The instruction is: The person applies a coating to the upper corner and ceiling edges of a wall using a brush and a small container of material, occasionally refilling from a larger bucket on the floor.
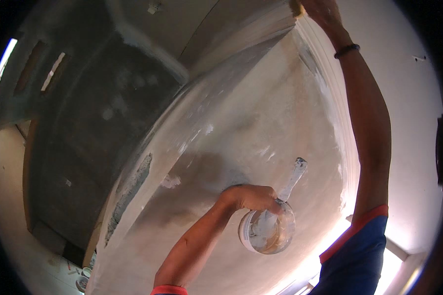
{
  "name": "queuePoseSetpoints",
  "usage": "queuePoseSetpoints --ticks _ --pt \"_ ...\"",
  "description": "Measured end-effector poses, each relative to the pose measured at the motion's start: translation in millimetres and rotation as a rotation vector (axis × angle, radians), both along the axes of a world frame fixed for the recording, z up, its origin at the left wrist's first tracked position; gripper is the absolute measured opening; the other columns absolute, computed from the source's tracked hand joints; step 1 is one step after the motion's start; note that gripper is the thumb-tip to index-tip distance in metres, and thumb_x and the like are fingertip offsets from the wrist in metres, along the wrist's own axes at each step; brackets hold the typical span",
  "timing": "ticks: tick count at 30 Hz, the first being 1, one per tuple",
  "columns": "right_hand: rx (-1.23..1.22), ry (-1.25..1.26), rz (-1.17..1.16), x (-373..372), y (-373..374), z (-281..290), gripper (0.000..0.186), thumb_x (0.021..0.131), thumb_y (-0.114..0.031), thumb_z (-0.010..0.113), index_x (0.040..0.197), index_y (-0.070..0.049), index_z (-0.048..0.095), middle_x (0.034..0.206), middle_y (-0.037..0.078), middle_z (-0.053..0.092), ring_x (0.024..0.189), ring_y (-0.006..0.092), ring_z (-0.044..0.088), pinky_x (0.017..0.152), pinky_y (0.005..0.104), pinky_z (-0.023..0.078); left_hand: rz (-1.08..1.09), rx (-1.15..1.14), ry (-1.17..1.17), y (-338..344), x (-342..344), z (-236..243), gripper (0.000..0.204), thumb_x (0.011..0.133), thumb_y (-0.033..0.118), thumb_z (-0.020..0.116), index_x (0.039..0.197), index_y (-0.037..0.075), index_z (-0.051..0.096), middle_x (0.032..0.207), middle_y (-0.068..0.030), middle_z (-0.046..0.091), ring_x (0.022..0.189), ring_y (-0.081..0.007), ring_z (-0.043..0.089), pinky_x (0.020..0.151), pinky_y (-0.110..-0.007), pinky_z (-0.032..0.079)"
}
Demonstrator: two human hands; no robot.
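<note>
My left hand (255, 196) grips a round clear tub (290, 231) by its rim, in front of the plastered wall. White paste (264, 226) coats the inside of the tub. A paste-smeared putty knife (295, 179) leans out of it past my thumb, handle up. High at the top edge, my right hand (324, 14) reaches to the wall's upper corner, beside the ridged cornice moulding. Its fingers are closed around a small yellowish thing (297, 9) that is partly cut off, so its kind is unclear.
The pale wall (261, 108) has patchy plaster and a rough gouge (128, 196) along its left edge. A ridged cornice (337, 123) runs beside the white ceiling (403, 98). Left stands a dark grey wall (98, 128) with narrow openings; small containers (82, 281) sit on the floor.
</note>
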State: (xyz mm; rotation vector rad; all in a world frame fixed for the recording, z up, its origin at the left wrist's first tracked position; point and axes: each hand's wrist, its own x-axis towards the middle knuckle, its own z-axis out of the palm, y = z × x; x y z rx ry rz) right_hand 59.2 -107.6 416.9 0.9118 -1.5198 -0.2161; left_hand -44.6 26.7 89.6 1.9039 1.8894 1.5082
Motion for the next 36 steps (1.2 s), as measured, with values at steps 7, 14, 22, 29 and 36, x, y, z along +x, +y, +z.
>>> queuePoseSetpoints --ticks 7,14,22,29,36 --pt "0.501 -0.192 0.725 28 72 79 0.014 0.090 -0.020 0.063 0.086 -0.007 0.063 0.070 -0.002 0.060 0.058 0.0062 0.054 0.046 0.0194 0.039 -0.008 0.018 0.025 14 -1 4 0.045 0.076 0.041 0.070 0.087 -0.002 0.069 0.076 -0.0039 0.061 0.071 -0.0171 0.054 0.068 -0.032 0.042" --pt "0.247 -0.478 0.840 -13 94 82 0.005 0.087 -0.009 0.066 0.090 -0.008 0.063 0.072 -0.003 0.059 0.057 0.0036 0.052 0.043 0.0196 0.042 0.012 0.004 0.054 20 -6 6 0.043 0.077 0.039 0.069 0.086 -0.003 0.070 0.077 -0.0034 0.063 0.071 -0.0158 0.055 0.068 -0.032 0.043" --pt "-0.097 -0.146 0.846 -31 187 69 0.018 0.089 -0.013 0.066 0.103 -0.003 0.064 0.076 0.005 0.062 0.059 0.0097 0.054 0.051 0.0238 0.041 0.057 0.013 0.021 17 -8 3 0.042 0.079 0.038 0.070 0.090 -0.003 0.070 0.081 -0.0030 0.065 0.074 -0.0151 0.056 0.070 -0.032 0.045" --pt "-0.121 -0.241 0.864 -40 148 47 0.004 0.089 -0.011 0.063 0.093 -0.008 0.063 0.074 -0.001 0.060 0.057 0.0064 0.053 0.044 0.0232 0.043 -0.049 0.045 -0.068 30 -15 -4 0.044 0.079 0.038 0.071 0.089 -0.005 0.069 0.080 -0.0035 0.063 0.075 -0.0149 0.055 0.071 -0.032 0.045" --pt "-0.420 -0.092 0.598 -74 276 44 0.016 0.089 -0.024 0.068 0.100 -0.012 0.069 0.077 -0.004 0.062 0.061 0.0039 0.051 0.054 0.0214 0.044 0.129 -0.146 -0.062 23 -18 1 0.050 0.080 0.034 0.071 0.117 0.001 0.064 0.102 -0.0042 0.066 0.093 -0.0152 0.057 0.088 -0.030 0.043"
